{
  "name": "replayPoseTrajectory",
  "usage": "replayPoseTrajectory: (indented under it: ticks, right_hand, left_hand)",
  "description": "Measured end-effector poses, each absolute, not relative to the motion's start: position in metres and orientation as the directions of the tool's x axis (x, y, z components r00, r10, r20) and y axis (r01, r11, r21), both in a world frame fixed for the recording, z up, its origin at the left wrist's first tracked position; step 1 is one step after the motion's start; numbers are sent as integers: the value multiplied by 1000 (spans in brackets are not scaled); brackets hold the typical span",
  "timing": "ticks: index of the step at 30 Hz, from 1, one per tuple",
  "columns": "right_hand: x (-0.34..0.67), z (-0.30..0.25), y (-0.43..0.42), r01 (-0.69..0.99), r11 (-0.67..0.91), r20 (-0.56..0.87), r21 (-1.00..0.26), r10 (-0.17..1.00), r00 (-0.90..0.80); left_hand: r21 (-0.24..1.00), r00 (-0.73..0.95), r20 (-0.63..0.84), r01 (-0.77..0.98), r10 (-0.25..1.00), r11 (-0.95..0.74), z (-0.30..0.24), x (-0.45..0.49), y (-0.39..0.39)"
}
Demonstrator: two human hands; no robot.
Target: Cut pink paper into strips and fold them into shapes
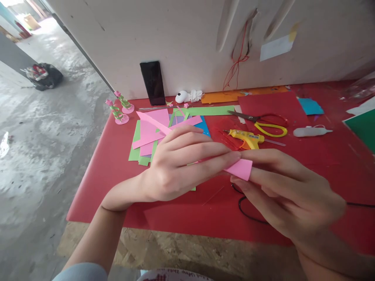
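Note:
Both hands meet in front of me over the red tabletop, on a pink paper strip [241, 169]. My left hand [184, 162] reaches in from the left, closed on the strip with its fingertips near one end; the thumb is mostly hidden. A pointed length of pink paper comes out behind that hand toward the upper left and looks like the same strip. My right hand [295, 191] pinches the short broad end between thumb and fingers. Behind my left hand lies a pile of pink, green, purple and blue paper [154, 121].
Beyond my right hand lie a yellow glue gun [247, 137] and scissors [258, 121], with a black cord below. A white squeeze bottle [312, 131] lies at the right. Against the back panel stands a phone [153, 83]. Two small paper flowers [118, 113] stand at the left edge.

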State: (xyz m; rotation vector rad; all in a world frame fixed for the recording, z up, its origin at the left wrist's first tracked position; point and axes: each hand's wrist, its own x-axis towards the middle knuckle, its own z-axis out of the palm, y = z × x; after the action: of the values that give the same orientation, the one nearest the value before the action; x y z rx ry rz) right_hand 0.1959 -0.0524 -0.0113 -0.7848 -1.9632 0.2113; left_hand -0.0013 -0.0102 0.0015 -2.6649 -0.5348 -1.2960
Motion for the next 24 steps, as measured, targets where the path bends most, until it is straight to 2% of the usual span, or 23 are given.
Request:
replayPoseTrajectory:
  ticks: [3, 7, 12, 15, 20, 24]
  right_hand:
    - [197, -11, -52, 511, 765, 781, -392, 570, -254]
    - [200, -16, -49, 520, 765, 822, -380, 537, -188]
    - [206, -16, -49, 522, 804, 822, -286, 485, -296]
    - [206, -13, -52, 517, 792, 799, -325, 523, -298]
    - [202, -6, -56, 497, 784, 757, -372, 566, -327]
    - [199, -5, -56, 466, 777, 749, -424, 590, -302]
  left_hand:
    - [69, 573, 776, 339, 264, -938, 2, -2, -12]
    - [125, 585, 757, 307, 291, -943, 2, -4, -15]
    - [184, 598, 735, 280, 321, -942, 4, -4, -16]
    - [267, 584, 739, 202, 335, -942, 4, -2, -15]
    - [493, 559, 690, 104, 461, -864, 3, 3, -16]
    - [597, 562, 643, 57, 520, -800, 1, 6, -17]
